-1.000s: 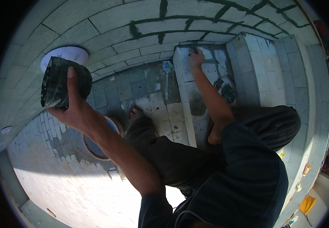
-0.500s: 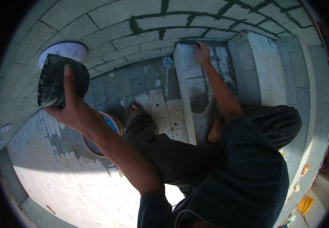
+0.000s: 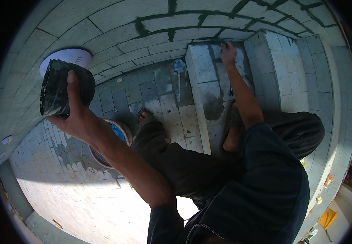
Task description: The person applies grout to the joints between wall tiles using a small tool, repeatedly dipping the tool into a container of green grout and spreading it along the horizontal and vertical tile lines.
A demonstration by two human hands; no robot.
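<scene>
My left hand (image 3: 76, 99) grips a dark, smeared bowl (image 3: 64, 87) at the left, with the thumb lying along its outside. What is inside the bowl cannot be made out. On the far right, my right hand (image 3: 228, 53) reaches to the back of a tiled step (image 3: 202, 65), where it meets the wall. Its fingers are closed around a small dark piece, mostly hidden and too small to name. Dark green grout lines (image 3: 170, 29) run between the pale wall tiles (image 3: 123, 34) above that hand.
A round bucket (image 3: 128, 132) with something blue inside stands beneath my left forearm. A clear, blue-ended long item (image 3: 179, 75) lies by the step. A round white fixture (image 3: 75, 55) is on the wall behind the bowl. More tiled steps (image 3: 288, 73) rise at right.
My right hand has moved a little to the right and nearer along the back of the step. My left hand and the bowl have hardly moved.
</scene>
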